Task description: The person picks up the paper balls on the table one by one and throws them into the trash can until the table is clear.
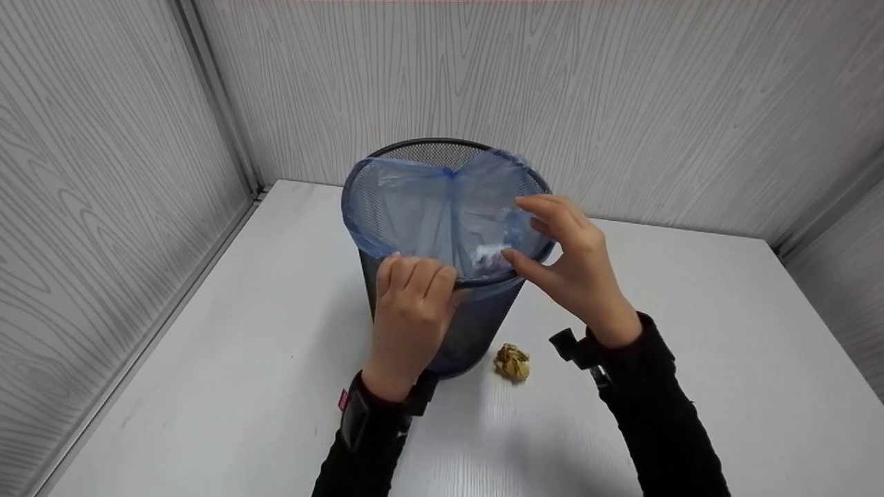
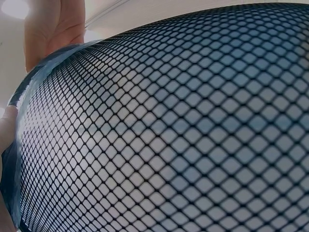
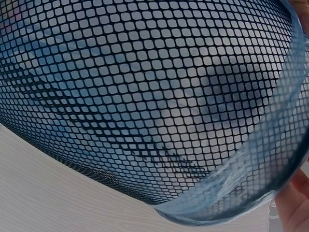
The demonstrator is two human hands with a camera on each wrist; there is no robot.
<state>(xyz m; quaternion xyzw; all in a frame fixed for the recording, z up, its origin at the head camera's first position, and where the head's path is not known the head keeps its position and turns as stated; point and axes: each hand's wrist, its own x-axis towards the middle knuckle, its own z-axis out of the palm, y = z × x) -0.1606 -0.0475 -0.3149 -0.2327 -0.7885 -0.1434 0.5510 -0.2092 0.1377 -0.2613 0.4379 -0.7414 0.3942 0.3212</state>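
A black mesh wastebasket [image 1: 442, 338] stands upright on the white table, with a translucent blue bin bag [image 1: 414, 207] inside it and folded over much of its rim. My left hand [image 1: 412, 297] grips the near rim with curled fingers over the bag's edge; in the left wrist view, mesh fills most of the picture. My right hand [image 1: 570, 252] reaches over the right side of the rim, thumb and fingers spread apart above the opening. The right wrist view shows the bag's folded edge [image 3: 231, 188] outside the mesh, with fingers [image 3: 292, 205] close to it.
A crumpled yellow-brown paper ball [image 1: 512, 362] lies on the table [image 1: 262, 386] just right of the basket's base. A whitish patch [image 1: 489, 255] shows inside the basket. Grey wood-grain panels [image 1: 311, 83] close off the back and sides.
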